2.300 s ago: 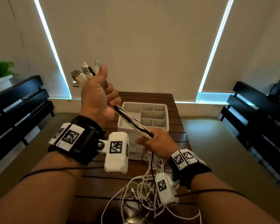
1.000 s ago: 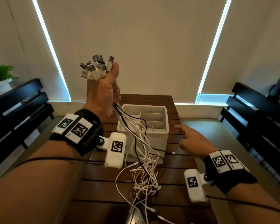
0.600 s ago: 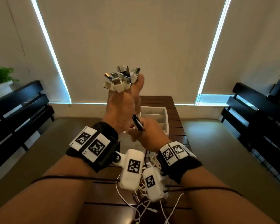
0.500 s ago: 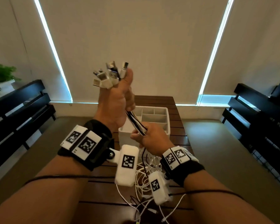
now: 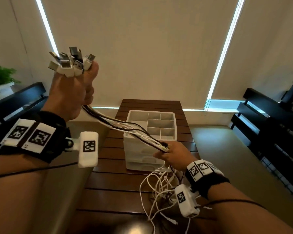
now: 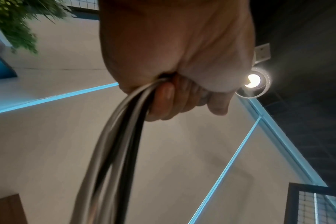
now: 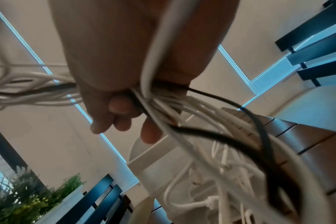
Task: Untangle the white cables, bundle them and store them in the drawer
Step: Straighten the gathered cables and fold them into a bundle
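My left hand [image 5: 71, 97] is raised high at the left and grips a bunch of white and black cables [image 5: 125, 127] just below their USB plugs [image 5: 69, 64], which stick out above the fist. The bunch runs taut down to my right hand [image 5: 172, 157], whose fingers are curled round it in front of the white drawer unit [image 5: 147, 154]. Below that hand the loose cable ends [image 5: 161, 188] hang in a tangle onto the wooden table [image 5: 118, 188]. The left wrist view shows the fist [image 6: 175, 72] closed on the cables [image 6: 113, 144]. In the right wrist view, fingers [image 7: 121, 109] wrap the strands [image 7: 182, 121].
The drawer unit has an open divided tray [image 5: 159, 122] on top and closed drawers below. Black slatted benches [image 5: 269, 125] stand right and left of the table. A potted plant [image 5: 0, 78] is at the far left. Blinds cover the windows behind.
My right hand has slid down the cable bunch, away from the left hand, to in front of the drawer unit. The left hand has stayed raised and shifted left, so the bunch is stretched straight.
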### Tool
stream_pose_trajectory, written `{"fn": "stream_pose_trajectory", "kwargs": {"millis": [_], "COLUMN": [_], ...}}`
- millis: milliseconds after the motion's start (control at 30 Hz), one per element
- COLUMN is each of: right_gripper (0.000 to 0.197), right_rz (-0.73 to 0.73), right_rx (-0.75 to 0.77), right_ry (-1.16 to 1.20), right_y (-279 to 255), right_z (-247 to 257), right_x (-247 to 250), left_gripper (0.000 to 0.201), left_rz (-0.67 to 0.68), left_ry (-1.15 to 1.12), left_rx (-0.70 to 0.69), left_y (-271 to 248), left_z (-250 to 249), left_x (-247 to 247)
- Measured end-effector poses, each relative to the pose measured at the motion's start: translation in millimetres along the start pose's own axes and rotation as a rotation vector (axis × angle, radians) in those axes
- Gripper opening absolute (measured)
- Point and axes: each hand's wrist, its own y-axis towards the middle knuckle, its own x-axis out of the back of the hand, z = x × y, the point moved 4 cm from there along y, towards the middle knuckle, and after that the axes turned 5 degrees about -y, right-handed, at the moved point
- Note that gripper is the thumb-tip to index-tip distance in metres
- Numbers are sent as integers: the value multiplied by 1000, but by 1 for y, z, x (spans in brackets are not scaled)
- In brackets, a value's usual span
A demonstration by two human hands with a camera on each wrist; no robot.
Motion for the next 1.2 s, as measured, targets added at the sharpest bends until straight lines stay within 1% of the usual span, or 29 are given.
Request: {"fn": "stream_pose_trajectory", "kwargs": {"millis": [33, 67, 100, 133, 167, 200, 233, 267, 300, 333, 367, 433, 467, 500, 567, 633, 700, 767, 833, 933, 1000, 1067, 1133, 1200], "right_gripper": [3, 4, 6, 9, 11, 11, 11, 12, 15, 17, 18, 15, 11, 9, 11, 16, 20, 21, 16, 14, 12, 8, 9, 11], "right_rz": [4, -3, -17, -27, -27, -23, -22, -31, -46, -67, -85, -104, -95, -85, -61, -63, -78, -99, -138, -174, -187, -199, -188, -162], "right_rx": [-9, -3, 13, 37, 64, 93, 125, 163, 186, 211, 229, 235, 225, 230, 276, 349, 355, 290, 215, 155, 119, 86, 71, 64], "right_ry": [-28, -89, -182, -276, -356, -423, -482, -531, -558, -549, -529, -513, -515, -526, -588, -633, -533, -382, -216, -60, 15, 106, 163, 157], "right_y": [1, 4, 7, 11, 15, 19, 23, 26, 29, 31, 32, 34, 34, 33, 31, 27, 20, 15, 11, 8, 7, 5, 2, 0], "right_z": [-2, -2, 1, 5, 12, 20, 28, 36, 40, 44, 47, 50, 51, 54, 60, 61, 58, 51, 41, 27, 17, 10, 6, 1], "right_x": [3, 5, 6, 5, 3, 0, -3, -5, -6, -3, 1, 11, 15, 16, 15, 10, 9, 12, 17, 16, 10, 7, 6, 5], "left_gripper": [29, 17, 2, 17, 36, 51, 55, 48, 37, 31, 31, 36, 38, 38, 32, 23, 13, 21, 27, 30, 32, 33, 34, 34], "left_rz": [-17, -19, -4, -7, 44, 144, 244, 298, 348, 392, 450, 553, 589, 587, 555, 557, 566, 535, 462, 317, 242, 196, 185, 186], "left_ry": [174, 430, 674, 812, 902, 985, 1076, 1074, 1044, 993, 942, 848, 824, 830, 883, 929, 988, 1044, 1037, 931, 842, 793, 763, 759], "left_rx": [-104, -235, -331, -323, -248, -219, -178, -123, -19, 55, 113, 185, 199, 213, 213, 209, 184, 126, 62, -10, -7, 16, 54, 80], "left_y": [-4, -9, -14, -19, -25, -28, -33, -40, -46, -52, -59, -67, -69, -69, -67, -67, -65, -62, -61, -57, -53, -49, -47, -48], "left_z": [-4, -7, -7, -4, 4, 14, 24, 32, 39, 46, 52, 66, 72, 77, 85, 86, 84, 78, 70, 55, 46, 41, 41, 41], "left_x": [4, 2, -4, -16, -30, -46, -63, -79, -90, -98, -104, -108, -108, -107, -104, -107, -107, -104, -102, -100, -97, -93, -89, -88]}}
